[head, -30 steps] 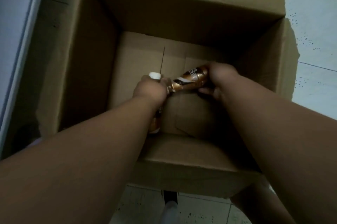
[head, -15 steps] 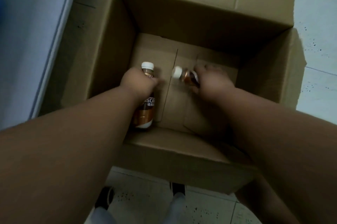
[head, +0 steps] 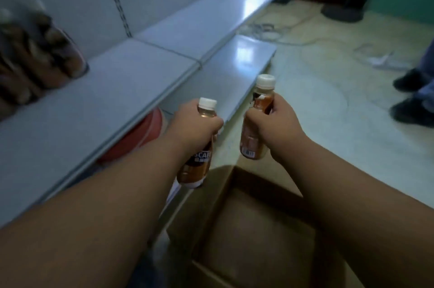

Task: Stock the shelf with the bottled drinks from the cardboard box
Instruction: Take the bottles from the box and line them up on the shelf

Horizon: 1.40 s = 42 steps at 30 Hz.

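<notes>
At the far left a blurred cluster of brown bottles with pale caps stands on the grey shelf, close to the back panel. The rest of that shelf runs bare to the right, its front edge slanting from lower left up to the upper right, and a lower shelf juts out below it with nothing on its top. Something red and round sits under the upper shelf.

The left hand is closed around the neck and shoulder of a brown bottle, held upright with its white cap up and its base hanging over the box's near corner, just off the shelf's front edge. White letters on its label read "SCAF"; the rest is hidden by the wrist.

The right hand grips a second bottle around its upper half, also upright, cap up and leaning slightly right. A barcode shows near its base. The two bottles are near each other but apart.

Below both hands the open cardboard box sits on the floor beside the shelving. At the right edge stand another person's dark shoes.
</notes>
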Each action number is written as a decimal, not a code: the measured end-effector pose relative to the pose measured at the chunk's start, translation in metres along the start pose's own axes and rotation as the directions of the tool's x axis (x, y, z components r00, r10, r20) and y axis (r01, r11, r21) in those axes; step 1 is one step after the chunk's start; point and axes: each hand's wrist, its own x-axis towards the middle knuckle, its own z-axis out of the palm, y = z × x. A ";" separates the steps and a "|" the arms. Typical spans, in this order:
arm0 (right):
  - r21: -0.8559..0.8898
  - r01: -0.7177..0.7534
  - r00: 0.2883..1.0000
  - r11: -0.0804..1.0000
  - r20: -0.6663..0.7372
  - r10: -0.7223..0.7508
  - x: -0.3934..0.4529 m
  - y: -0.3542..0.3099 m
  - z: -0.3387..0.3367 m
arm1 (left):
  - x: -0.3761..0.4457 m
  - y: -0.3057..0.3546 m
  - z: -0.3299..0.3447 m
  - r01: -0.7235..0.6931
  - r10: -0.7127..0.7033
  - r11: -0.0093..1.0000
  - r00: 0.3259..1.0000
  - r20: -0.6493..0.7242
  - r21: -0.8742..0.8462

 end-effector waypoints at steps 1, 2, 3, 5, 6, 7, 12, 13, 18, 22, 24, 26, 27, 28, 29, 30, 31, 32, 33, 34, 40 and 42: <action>0.040 0.031 0.999 0.999 0.014 -0.031 0.010 -0.022 0.010 | 0.007 0.013 -0.022 -0.039 0.039 0.999 0.998 -0.046 0.000; 0.073 0.057 0.998 0.996 0.022 -0.059 0.019 -0.043 0.023 | 0.013 0.023 -0.044 -0.072 0.072 0.997 0.993 -0.096 -0.002; 0.098 0.081 0.996 0.992 0.027 -0.084 0.026 -0.061 0.037 | 0.020 0.030 -0.066 -0.105 0.103 0.995 0.984 -0.146 -0.003; 0.111 0.135 0.989 0.985 0.043 -0.141 0.040 -0.095 0.068 | 0.035 0.039 -0.106 -0.157 0.150 0.987 0.963 -0.222 -0.014; 0.103 0.159 0.985 0.982 0.055 -0.165 0.046 -0.107 0.085 | 0.042 0.040 -0.123 -0.169 0.157 0.985 0.958 -0.242 -0.030; 0.091 0.179 0.980 0.980 0.068 -0.185 0.053 -0.117 0.102 | 0.050 0.040 -0.138 -0.172 0.155 0.984 0.956 -0.250 -0.049; -0.060 0.259 0.962 0.964 0.104 -0.252 0.093 -0.147 0.178 | 0.086 0.027 -0.204 -0.219 0.261 0.956 0.939 -0.226 0.194; -0.143 0.285 0.956 0.948 0.117 -0.270 0.102 -0.151 0.189 | 0.094 0.026 -0.216 -0.228 0.294 0.925 0.936 -0.194 0.303; -0.484 0.384 0.923 0.786 0.182 -0.339 0.154 -0.164 0.230 | 0.142 0.028 -0.253 -0.175 0.398 0.681 0.904 -0.158 0.711; -0.437 0.362 0.931 0.823 0.213 -0.296 0.183 -0.171 0.251 | 0.170 0.036 -0.270 -0.165 0.461 0.501 0.882 -0.101 0.849; -0.422 0.363 0.931 0.831 0.209 -0.300 0.193 -0.170 0.262 | 0.182 0.039 -0.278 -0.161 0.452 0.395 0.891 -0.039 0.904; -0.409 0.361 0.932 0.838 0.191 -0.308 0.200 -0.166 0.274 | 0.191 0.041 -0.283 -0.141 0.403 0.294 0.915 0.011 0.945; -0.380 0.350 0.936 0.856 0.188 -0.298 0.204 -0.163 0.280 | 0.195 0.042 -0.285 -0.132 0.357 0.258 0.934 0.033 0.957; -0.343 0.337 0.939 0.877 0.195 -0.284 0.206 -0.161 0.287 | 0.198 0.041 -0.288 -0.127 0.308 0.229 0.950 0.052 0.965; -0.313 0.330 0.939 0.891 0.211 -0.273 0.208 -0.159 0.293 | 0.202 0.039 -0.290 -0.126 0.271 0.203 0.960 0.068 0.971; -0.302 0.334 0.934 0.893 0.230 -0.272 0.210 -0.158 0.300 | 0.206 0.036 -0.292 -0.129 0.250 0.189 0.965 0.079 0.974; -0.305 0.346 0.929 0.887 0.244 -0.278 0.211 -0.157 0.306 | 0.209 0.033 -0.293 -0.130 0.242 0.193 0.967 0.081 0.973; -0.309 0.359 0.924 0.881 0.252 -0.288 0.213 -0.159 0.312 | 0.212 0.031 -0.295 -0.125 0.241 0.208 0.968 0.073 0.970; -0.312 0.371 0.919 0.875 0.259 -0.297 0.215 -0.161 0.317 | 0.214 0.030 -0.296 -0.118 0.244 0.218 0.968 0.063 0.969; -0.312 0.377 0.916 0.872 0.265 -0.301 0.218 -0.164 0.322 | 0.216 0.029 -0.298 -0.110 0.251 0.216 0.967 0.054 0.970; -0.322 0.349 0.927 0.880 0.258 -0.273 0.230 -0.173 0.345 | 0.222 0.024 -0.300 -0.084 0.328 0.222 0.945 0.007 0.971; -0.338 0.343 0.930 0.876 0.253 -0.267 0.230 -0.174 0.350 | 0.224 0.022 -0.299 -0.079 0.340 0.233 0.940 -0.005 0.969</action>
